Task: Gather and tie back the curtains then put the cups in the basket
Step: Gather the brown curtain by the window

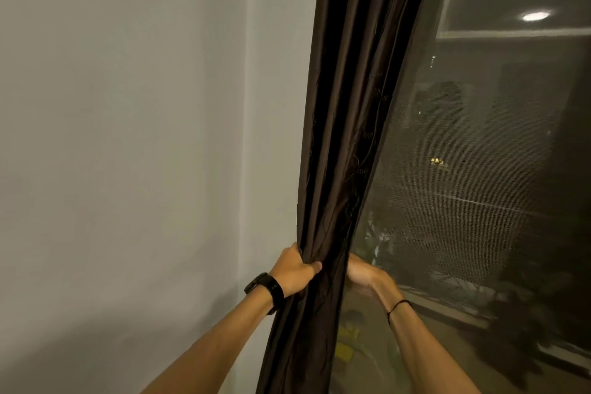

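Your left forearm rises from the bottom edge of the view and your left hand (295, 269) clamps the brown curtain (348, 105) from its left side. The fingers are curled round the back of the bunched cloth, and the thumb is pressed across the front folds, pinching them into a tight neck. A black watch (267, 289) with a broad strap sits on that wrist, touching the cloth's edge. Your right arm comes up from the lower right, with a thin black cord bracelet (398, 307) on its wrist. Your right hand (363, 273) reaches to the curtain's right edge, palm turned towards the cloth. It looks hazy, and its fingertips pass out of sight behind the folds, so you cannot tell whether they are spread or closed on the fabric. The curtain hangs as a narrow gathered column between the wall corner and the window. It is dark, smooth and slightly glossy, with long vertical pleats and a faint stitched pattern down one fold. Below your grip it flares out again. To its right hangs a sheer net curtain (479, 137), fine-meshed and see-through, over dark glass that carries the reflection of a ceiling light (535, 15). The wall (128, 137) to the left is plain, matte and pale.
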`<action>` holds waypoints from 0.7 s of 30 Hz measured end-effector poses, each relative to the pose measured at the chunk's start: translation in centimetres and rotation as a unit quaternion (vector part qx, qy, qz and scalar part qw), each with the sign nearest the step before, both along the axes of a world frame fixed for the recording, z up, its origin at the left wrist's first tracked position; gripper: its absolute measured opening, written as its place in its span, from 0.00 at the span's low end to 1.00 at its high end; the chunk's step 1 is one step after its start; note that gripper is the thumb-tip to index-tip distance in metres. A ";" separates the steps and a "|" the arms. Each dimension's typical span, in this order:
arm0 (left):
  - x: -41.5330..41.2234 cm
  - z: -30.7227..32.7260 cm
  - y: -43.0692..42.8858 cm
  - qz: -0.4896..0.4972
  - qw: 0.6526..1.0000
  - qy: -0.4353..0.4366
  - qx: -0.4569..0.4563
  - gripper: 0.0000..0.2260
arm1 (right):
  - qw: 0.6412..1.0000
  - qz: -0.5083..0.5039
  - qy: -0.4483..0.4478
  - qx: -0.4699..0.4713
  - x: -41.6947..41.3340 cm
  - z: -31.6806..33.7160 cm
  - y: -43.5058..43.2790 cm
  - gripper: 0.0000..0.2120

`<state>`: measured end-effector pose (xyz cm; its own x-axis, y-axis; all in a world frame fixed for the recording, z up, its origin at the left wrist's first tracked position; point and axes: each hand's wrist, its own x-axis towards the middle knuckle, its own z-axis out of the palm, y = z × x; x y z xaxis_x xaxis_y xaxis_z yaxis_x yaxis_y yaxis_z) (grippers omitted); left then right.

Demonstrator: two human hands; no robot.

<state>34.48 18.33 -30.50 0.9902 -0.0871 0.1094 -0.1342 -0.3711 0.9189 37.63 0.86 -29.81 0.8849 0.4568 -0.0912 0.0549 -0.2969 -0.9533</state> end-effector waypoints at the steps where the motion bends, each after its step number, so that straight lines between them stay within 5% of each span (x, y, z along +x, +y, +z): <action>1: -0.1 0.0 0.0 0.008 1.000 0.002 0.008 0.22 | 0.998 0.009 -0.032 -0.048 0.0 0.0 -0.1 0.16; 4: -0.5 0.2 -0.3 0.051 0.994 -0.020 0.095 0.21 | 0.964 -0.061 -0.140 -0.216 0.6 -0.2 -0.4 0.16; 6: -0.8 0.4 -0.9 0.118 0.971 -0.043 0.201 0.23 | 0.865 -0.195 -0.233 -0.399 0.6 -0.8 -0.3 0.14; 8: -1.1 0.5 -1.7 0.191 0.951 -0.025 0.240 0.24 | 0.801 -0.320 -0.284 -0.418 -0.9 -0.8 0.4 0.15; 11: -1.4 0.5 -3.2 0.235 0.959 0.031 0.157 0.22 | 0.841 -0.382 -0.278 -0.264 -3.7 -1.0 1.5 0.18; 16: -1.5 1.0 -5.5 0.227 0.952 0.129 -0.157 0.17 | 0.863 -0.373 -0.323 -0.113 -7.0 -2.3 1.8 0.20; 21: -1.1 1.2 -7.8 0.151 0.928 0.170 -0.297 0.17 | 0.857 -0.371 -0.319 -0.165 -6.1 -2.4 0.2 0.16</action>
